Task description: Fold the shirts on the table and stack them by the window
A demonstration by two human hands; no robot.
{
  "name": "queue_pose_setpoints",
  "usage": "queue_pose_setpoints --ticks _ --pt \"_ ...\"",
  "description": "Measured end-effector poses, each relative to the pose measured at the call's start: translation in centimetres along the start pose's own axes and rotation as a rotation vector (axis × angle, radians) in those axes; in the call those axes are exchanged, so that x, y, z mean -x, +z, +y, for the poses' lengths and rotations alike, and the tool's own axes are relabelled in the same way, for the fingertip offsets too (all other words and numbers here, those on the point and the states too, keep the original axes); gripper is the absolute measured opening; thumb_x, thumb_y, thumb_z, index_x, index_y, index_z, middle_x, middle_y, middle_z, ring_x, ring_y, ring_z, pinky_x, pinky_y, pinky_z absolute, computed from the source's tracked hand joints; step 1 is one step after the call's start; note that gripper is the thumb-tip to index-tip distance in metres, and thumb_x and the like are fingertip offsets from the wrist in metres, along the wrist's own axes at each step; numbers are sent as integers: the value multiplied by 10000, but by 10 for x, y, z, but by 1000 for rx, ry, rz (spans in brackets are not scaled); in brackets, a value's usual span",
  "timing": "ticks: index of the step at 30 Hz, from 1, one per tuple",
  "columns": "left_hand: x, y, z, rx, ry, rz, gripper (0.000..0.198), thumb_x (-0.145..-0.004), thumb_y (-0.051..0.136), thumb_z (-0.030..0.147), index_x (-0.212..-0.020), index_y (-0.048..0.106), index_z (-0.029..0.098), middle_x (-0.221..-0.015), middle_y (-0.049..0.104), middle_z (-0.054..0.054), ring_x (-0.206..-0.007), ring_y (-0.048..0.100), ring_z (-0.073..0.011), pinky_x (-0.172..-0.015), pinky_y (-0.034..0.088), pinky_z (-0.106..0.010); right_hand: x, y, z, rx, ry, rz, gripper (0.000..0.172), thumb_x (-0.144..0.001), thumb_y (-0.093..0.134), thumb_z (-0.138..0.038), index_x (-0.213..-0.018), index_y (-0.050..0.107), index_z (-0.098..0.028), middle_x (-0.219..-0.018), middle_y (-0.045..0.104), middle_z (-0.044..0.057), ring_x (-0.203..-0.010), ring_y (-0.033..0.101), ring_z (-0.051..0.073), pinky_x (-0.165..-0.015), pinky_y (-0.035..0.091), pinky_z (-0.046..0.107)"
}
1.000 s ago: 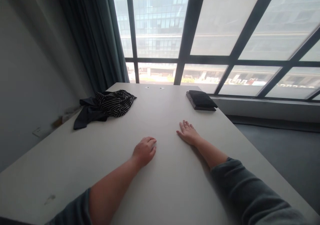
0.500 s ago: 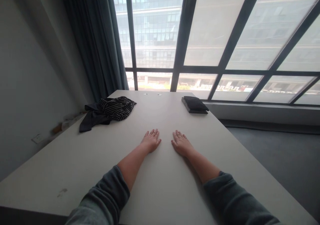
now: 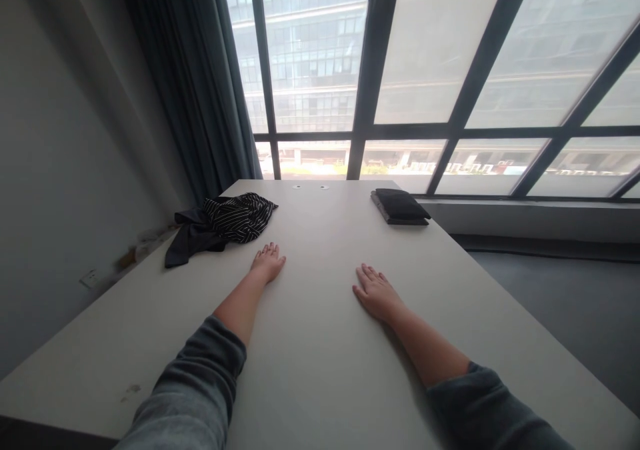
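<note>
My left hand [image 3: 269,262] is open, palm down over the white table [image 3: 320,370], with its fingers pointing at the far side. Just beyond it, to the left, lies a crumpled heap of dark cloth: a black garment with white stripes [image 3: 240,217] and a plain dark piece [image 3: 193,240] beside it. I cannot tell whether the left palm touches the tabletop. My right hand [image 3: 377,293] lies flat and open on the table, holding nothing. Past it, near the right edge, rests a small stack of folded dark cloth [image 3: 400,207].
Tall windows [image 3: 365,103] stand behind the table, and a dark curtain [image 3: 190,83] hangs at the far left. Two small round white fittings [image 3: 325,187] sit in the far tabletop. A wall socket [image 3: 90,278] is on the left wall.
My left hand has moved left and forward, closer to the striped garment. In the view, my right hand has shifted slightly right, and the scene has shifted a little too.
</note>
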State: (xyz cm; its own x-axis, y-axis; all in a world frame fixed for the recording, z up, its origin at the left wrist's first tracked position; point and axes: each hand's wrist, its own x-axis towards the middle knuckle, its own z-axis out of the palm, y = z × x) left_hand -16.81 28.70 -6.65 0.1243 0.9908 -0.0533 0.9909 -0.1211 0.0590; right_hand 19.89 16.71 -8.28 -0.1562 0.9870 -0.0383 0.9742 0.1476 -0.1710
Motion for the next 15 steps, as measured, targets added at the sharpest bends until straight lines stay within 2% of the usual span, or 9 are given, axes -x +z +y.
queue_pose_setpoints --ticks 5,9,13,15 --pt "0 -5 -43 -37 34 1 721 -1070 249 455 -1683 281 77 -1771 168 -181 -1646 186 -325 -1305 175 -495 2 -1 0 -11 -5 -4 756 -1048 345 -488 -1694 312 -97 -1765 203 139 -1643 204 285 -1332 164 469" --pt "6 -14 -63 -79 107 11 703 -1034 378 488 -1636 419 128 -1738 318 -147 -1607 316 -303 -1269 286 -430 3 -1 -2 -13 1 4 738 -1057 345 -464 -1695 303 -96 -1766 195 150 -1644 197 292 -1331 160 478" --pt "-3 -47 -85 -125 108 113 456 -1016 466 415 -1394 681 281 -1517 645 -66 -1367 616 -266 -1123 458 -369 -1 -3 -5 -21 7 0 725 -1056 376 -458 -1690 325 -110 -1765 209 155 -1645 192 294 -1331 152 484" --pt "-20 -71 -97 -145 38 197 405 -1028 446 373 -1318 713 280 -1378 724 -84 -1267 668 -284 -1078 489 -393 -4 -5 -7 -32 8 10 719 -1053 392 -458 -1685 343 -119 -1762 217 161 -1645 193 296 -1331 151 486"
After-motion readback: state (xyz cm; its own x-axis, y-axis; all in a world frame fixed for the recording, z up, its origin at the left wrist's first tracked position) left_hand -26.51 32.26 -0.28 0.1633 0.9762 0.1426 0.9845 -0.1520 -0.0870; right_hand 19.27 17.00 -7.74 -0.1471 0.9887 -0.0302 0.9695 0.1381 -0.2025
